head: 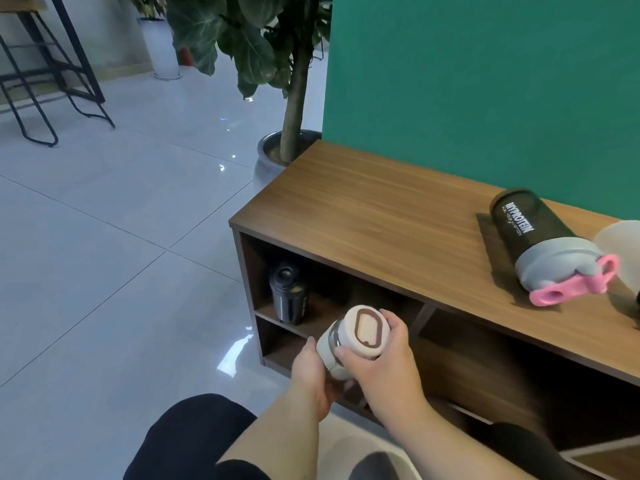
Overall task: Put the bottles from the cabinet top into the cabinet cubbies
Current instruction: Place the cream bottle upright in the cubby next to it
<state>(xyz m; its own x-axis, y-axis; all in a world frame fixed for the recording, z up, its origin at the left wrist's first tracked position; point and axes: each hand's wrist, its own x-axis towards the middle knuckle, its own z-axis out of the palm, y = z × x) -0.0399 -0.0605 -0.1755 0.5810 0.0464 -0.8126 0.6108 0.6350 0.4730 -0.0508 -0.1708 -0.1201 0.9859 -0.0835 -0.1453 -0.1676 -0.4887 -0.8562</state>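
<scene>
A white bottle [349, 336] with a brown-ringed lid is held in front of the cabinet's left cubbies. My left hand [313, 374] grips its lower body from below. My right hand [384, 358] wraps around its lid end. A black bottle [289, 294] stands upright in the upper left cubby. On the wooden cabinet top [381, 216], a black shaker bottle [540, 237] with a grey lid and pink loop lies on its side at the right. A translucent white bottle [620, 237] lies beside it, cut off by the frame edge.
A green wall [485, 81] rises behind the cabinet. A potted plant [291, 140] stands at the cabinet's far left end. Metal stools [41, 81] are at the far left on the tiled floor. My knees in dark trousers are at the bottom.
</scene>
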